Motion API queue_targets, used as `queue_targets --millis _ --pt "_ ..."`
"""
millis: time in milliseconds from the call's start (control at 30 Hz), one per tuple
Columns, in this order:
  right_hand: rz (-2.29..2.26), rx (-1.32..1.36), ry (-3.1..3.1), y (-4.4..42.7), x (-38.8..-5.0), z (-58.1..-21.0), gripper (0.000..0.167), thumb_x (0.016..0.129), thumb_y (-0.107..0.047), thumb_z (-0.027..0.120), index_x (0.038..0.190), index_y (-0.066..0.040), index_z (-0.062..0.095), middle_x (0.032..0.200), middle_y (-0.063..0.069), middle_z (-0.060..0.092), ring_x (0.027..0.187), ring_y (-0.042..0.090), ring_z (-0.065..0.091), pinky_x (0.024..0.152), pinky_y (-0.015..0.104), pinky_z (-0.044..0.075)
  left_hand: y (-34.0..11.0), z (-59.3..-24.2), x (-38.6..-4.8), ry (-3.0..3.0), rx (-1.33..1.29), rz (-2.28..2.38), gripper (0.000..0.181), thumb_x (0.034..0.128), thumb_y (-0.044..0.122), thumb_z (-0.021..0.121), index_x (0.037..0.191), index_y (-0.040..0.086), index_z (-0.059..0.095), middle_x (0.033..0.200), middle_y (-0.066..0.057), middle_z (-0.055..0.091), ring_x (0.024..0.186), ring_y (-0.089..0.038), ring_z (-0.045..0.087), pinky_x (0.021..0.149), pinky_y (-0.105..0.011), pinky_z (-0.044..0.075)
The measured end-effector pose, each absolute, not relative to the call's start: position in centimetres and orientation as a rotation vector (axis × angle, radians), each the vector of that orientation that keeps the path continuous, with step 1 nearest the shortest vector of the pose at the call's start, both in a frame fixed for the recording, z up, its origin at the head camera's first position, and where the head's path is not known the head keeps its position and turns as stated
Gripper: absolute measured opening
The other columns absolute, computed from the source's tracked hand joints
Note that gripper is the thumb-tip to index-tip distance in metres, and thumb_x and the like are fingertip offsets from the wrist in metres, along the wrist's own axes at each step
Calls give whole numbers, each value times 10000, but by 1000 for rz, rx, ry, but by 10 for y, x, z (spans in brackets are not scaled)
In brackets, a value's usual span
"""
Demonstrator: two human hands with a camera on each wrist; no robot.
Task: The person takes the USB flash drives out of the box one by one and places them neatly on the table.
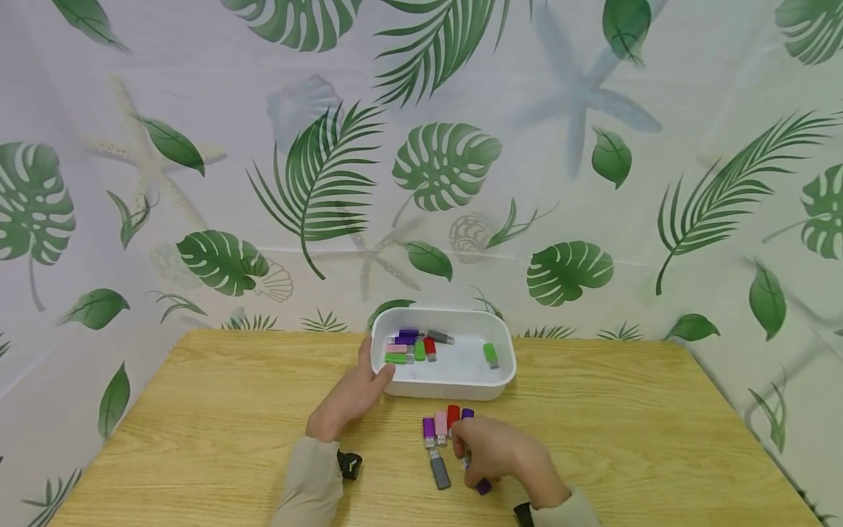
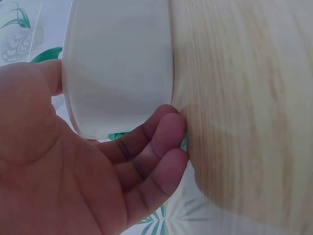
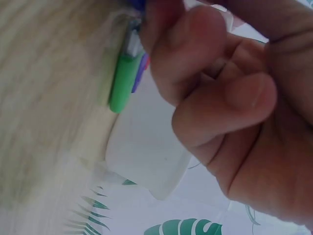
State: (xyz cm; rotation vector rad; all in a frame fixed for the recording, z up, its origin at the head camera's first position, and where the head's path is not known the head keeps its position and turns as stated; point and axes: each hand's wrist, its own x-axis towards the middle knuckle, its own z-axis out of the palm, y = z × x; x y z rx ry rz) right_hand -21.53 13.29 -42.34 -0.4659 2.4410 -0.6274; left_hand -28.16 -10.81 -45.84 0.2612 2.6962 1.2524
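My left hand (image 1: 352, 395) (image 2: 63, 161) holds the left end of a white tray (image 1: 448, 390) (image 2: 120, 63), thumb at its rim and fingertips low against its end wall. Bent over the loose USB sticks in front of the tray, my right hand (image 1: 500, 454) (image 3: 234, 103) pinches a dark purple USB stick (image 1: 484, 487); its metal end shows between thumb and index finger. Close by lie a grey stick (image 1: 440, 472), a purple one (image 1: 429, 430), a pink one (image 1: 440, 426) and a red one (image 1: 453, 416). A green stick (image 3: 123, 85) shows beside my fingers in the right wrist view.
Inside the tray, several sticks lie grouped at the left, among them a red one (image 1: 430, 348), with a green one (image 1: 490, 355) alone at the right. A leaf-patterned cloth (image 1: 448, 256) hangs behind the wooden table (image 1: 626, 424).
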Motion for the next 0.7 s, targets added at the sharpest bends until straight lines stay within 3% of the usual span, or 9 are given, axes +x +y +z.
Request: queue_targets --millis 167,267,533,700 --pt "-675 -456 2446 131 -217 -425 245 776 35 769 833 -99 572 736 30 533 558 138 494 498 262 388 -108 -458 -281 2695 264 1263 763 1063 398 415 1587 77 -37 1453 -332 438 1097 -317 606 1003 -536 449" --pt "-689 -495 2461 131 -218 -428 214 809 23 740 830 -108 572 727 19 532 542 124 480 488 245 370 -108 -457 -281 2697 261 1262 765 1063 396 418 1585 66 -33 1455 -332 435 1080 -310 605 1004 -533 448" --pt "-750 -609 2465 132 -222 -435 186 843 19 694 817 -116 569 682 -12 539 482 86 477 453 210 375 -108 -457 -281 2691 258 1255 773 1063 408 411 1586 66 -44 1421 -335 472 1003 -298 619 948 -507 480" --pt "-788 -639 2419 137 -221 -428 222 783 41 741 840 -103 581 662 -19 523 488 89 454 459 220 357 -108 -458 -280 2699 256 1232 776 1062 418 410 1585 65 -42 1375 -336 515 925 -289 624 856 -469 501"
